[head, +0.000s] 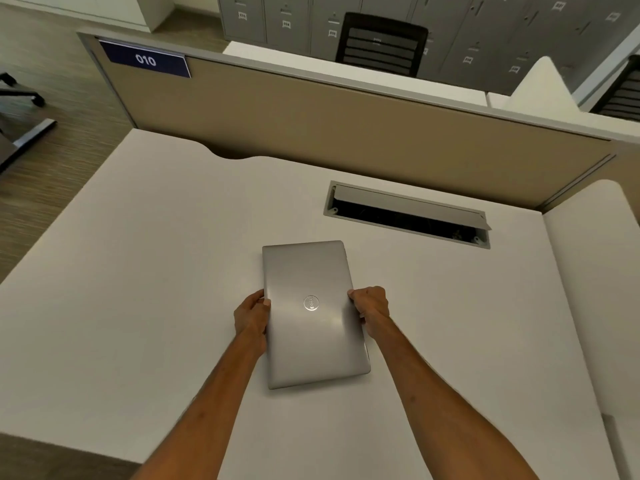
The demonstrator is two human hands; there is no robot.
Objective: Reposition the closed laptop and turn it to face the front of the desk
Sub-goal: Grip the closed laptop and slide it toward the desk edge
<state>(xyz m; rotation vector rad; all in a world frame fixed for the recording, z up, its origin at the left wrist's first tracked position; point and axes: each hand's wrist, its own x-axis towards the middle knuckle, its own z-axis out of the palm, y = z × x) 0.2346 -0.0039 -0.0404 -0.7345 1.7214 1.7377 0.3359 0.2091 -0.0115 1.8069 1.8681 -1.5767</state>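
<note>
Where hands grip, laptop between

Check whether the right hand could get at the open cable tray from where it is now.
Probably yes. The right hand grips the closed laptop at its right edge, and the bare desk between it and the cable tray holds nothing; it would have to let go first.

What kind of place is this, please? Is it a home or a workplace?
Most likely a shared office. The white desk has a beige divider panel with a number plate reading 010, and rows of numbered grey lockers stand behind. Both hands hold a closed laptop.
</note>
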